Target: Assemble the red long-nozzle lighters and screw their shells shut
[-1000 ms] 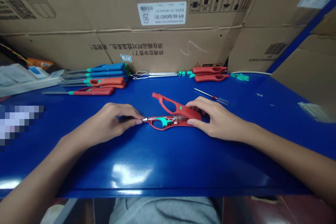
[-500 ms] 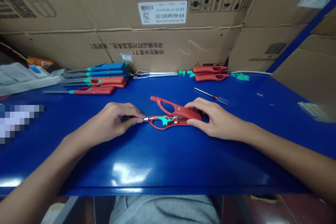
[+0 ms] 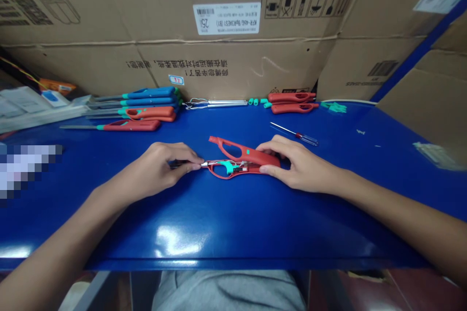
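Observation:
A red long-neck lighter lies opened on the blue table [image 3: 233, 223]. Its lower shell [image 3: 233, 171] carries a teal trigger and small inner parts. The upper red cover [image 3: 243, 150] is tilted above it, its left end raised. My right hand [image 3: 295, 163] is closed on the rear ends of both shells. Thumb and forefinger of my left hand [image 3: 160, 167] pinch the thin metal tube [image 3: 189, 164] that sticks out of the lighter's front.
Finished blue and red lighters [image 3: 142, 112] lie at the back left. A metal tube with wires [image 3: 215, 104], teal caps, two red shells [image 3: 292, 102] and a small screwdriver [image 3: 294, 133] lie behind. Cardboard boxes [image 3: 226, 34] wall the back and right.
The raised front end of the red cover has come down closer to the lower shell. Both hands have stayed in place.

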Action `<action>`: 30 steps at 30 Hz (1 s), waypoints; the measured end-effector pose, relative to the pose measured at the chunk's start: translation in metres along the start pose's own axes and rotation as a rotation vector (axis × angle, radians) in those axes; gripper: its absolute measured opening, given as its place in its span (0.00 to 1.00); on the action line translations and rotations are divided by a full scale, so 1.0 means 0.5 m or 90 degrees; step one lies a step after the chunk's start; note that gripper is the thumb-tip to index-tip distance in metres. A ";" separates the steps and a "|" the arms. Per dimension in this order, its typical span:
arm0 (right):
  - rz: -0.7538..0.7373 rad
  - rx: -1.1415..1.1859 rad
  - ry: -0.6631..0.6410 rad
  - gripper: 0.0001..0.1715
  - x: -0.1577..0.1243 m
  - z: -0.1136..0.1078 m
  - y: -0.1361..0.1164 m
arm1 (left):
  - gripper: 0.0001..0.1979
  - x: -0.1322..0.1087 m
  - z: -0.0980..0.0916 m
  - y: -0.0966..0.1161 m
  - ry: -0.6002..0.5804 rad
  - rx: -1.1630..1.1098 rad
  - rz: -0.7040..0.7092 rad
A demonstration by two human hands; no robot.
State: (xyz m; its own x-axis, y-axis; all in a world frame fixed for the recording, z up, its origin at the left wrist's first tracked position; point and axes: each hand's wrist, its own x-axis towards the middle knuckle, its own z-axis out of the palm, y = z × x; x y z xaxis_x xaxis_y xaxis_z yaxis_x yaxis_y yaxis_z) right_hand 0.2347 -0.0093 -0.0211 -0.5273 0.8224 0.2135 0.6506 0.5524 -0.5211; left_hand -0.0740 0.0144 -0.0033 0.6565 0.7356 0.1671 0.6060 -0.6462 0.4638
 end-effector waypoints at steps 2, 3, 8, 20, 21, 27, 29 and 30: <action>-0.002 -0.001 -0.001 0.21 0.000 0.000 -0.001 | 0.12 0.000 0.000 0.002 -0.001 0.005 -0.005; -0.003 -0.002 -0.001 0.21 0.000 0.000 -0.001 | 0.12 0.000 0.001 0.002 -0.002 0.006 -0.008; -0.003 -0.010 -0.002 0.21 0.001 -0.001 -0.001 | 0.13 0.002 0.002 0.004 0.002 0.009 -0.011; 0.003 0.000 -0.017 0.22 0.000 -0.004 -0.003 | 0.13 0.004 0.002 0.004 -0.005 0.004 -0.013; 0.004 0.003 -0.018 0.22 0.001 -0.003 -0.004 | 0.13 0.004 0.003 0.005 -0.004 0.008 -0.015; 0.014 0.045 0.021 0.20 0.006 -0.008 0.002 | 0.12 0.002 0.006 0.010 -0.002 0.017 -0.016; 0.029 0.055 0.036 0.20 0.007 -0.015 0.005 | 0.12 0.001 0.007 0.010 0.001 0.016 -0.013; 0.038 0.053 0.043 0.21 0.008 -0.019 0.007 | 0.12 0.001 0.008 0.010 0.003 0.019 -0.016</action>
State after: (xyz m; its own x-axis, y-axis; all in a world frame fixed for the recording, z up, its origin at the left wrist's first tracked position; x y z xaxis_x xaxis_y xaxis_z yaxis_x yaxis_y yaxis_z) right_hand 0.2401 -0.0030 -0.0142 -0.4491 0.8623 0.2338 0.6308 0.4914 -0.6006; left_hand -0.0689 0.0107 -0.0045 0.6388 0.7524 0.1606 0.6351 -0.6335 0.4420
